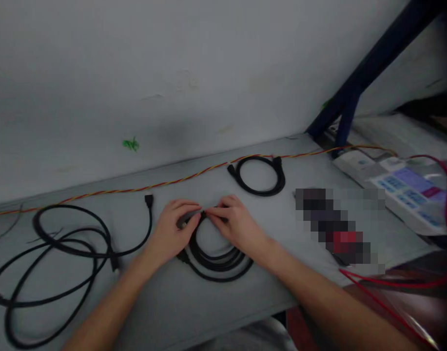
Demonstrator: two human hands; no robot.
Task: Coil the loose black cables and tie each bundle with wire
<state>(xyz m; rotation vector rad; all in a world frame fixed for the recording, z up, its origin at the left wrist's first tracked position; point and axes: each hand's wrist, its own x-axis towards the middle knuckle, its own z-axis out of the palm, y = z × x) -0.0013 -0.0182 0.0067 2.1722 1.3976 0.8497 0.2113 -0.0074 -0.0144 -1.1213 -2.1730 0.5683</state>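
Left hand point(177, 224) first: ours is curled in narrow around the top of the middle cable coil point(221, 265), thumb tucked against the black cable. Right hand point(234, 219) comes in from the other side with thumb and index pinched tight on that same spot, so both sets of fingertips practically meet. Whatever tiny bit sits right between them, we honestly can't make it out.

As for why we've got it like this: the lower loops lie flat on the grey table point(153, 317), so our guess is the tabletop takes the weight and we only need a light pinch up top. Gripping where the strands bunch together probably keeps the rings from springing apart, too. One plug point(184, 257) pokes out just beside our left wrist.

Off to our left there's a loose cable point(95, 255) sprawled in big overlapping loops, well apart from the coil, which likely stops the two from snagging. A smaller neat coil point(265, 193) lies near the back, right by the twisted red-yellow wire point(161, 184) that runs along near the wall point(172, 73). Over on the right there's a pixelated item point(340, 229), no idea what, with labelled packets point(402, 190) beyond it.
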